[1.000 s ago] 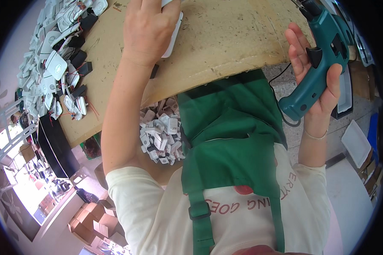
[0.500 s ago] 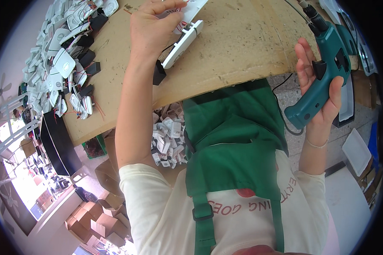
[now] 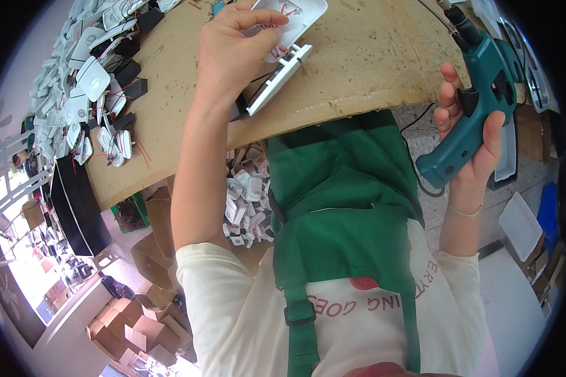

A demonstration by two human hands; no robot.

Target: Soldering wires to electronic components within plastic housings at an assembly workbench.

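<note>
The left hand (image 3: 233,53) grasps an open white case (image 3: 308,17) over the counter (image 3: 352,69), a white panel (image 3: 280,80) tilted just beside that hand. The right hand (image 3: 480,158) loosely cradles a teal drill (image 3: 484,95). The step looks like arranging the case; the next move probably calls for steadying it.

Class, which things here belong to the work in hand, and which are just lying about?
Likely in the work:
teal, pistol-shaped power tool, in the right hand
open white plastic shell, at the left hand
flat white plastic cover beside it
heaped white plastic housings, upper left

Seemingly just lying about:
brown cardboard boxes
white rectangular tray, right
</note>
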